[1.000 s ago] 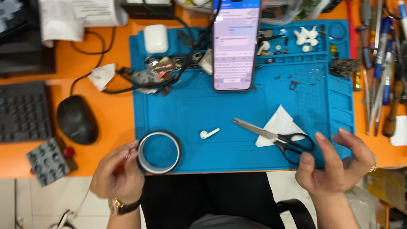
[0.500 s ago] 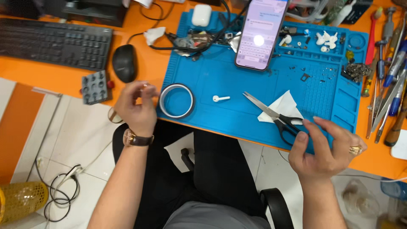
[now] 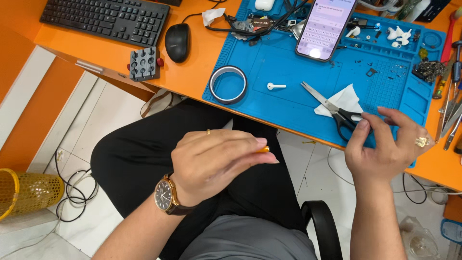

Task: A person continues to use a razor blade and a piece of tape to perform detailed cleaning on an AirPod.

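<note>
Scissors (image 3: 337, 110) with black handles lie on a blue work mat (image 3: 288, 86), the blades pointing up and to the left, the handles resting partly on a white cloth (image 3: 347, 98). The right hand (image 3: 385, 147) rests at the near edge of the mat, its fingers (image 3: 365, 126) curled loosely and touching the scissor handles; whether they grip the handles cannot be told. A gold ring sits on this hand.

The left hand (image 3: 216, 161) is held over the lap, away from the bench (image 3: 187, 77), with fingers closed together around a small orange item (image 3: 263, 149), of which only the tip shows. A wristwatch (image 3: 166, 195) with a brown strap is worn on the left wrist.

On the mat, a roll of tape (image 3: 228, 84) lies flat near the left edge, and a white earbud (image 3: 275, 86) lies between the tape and the scissors. A phone (image 3: 326, 28) with a lit screen stands at the far side of the mat, beside small white parts (image 3: 398, 33) and tangled cables (image 3: 250, 24).

On the orange bench to the left of the mat are a black mouse (image 3: 177, 42), a black keyboard (image 3: 106, 19) and a grey block with holes (image 3: 144, 63). Hand tools (image 3: 450, 91) lie along the right edge. A yellow mesh bin (image 3: 26, 192) stands on the floor.
</note>
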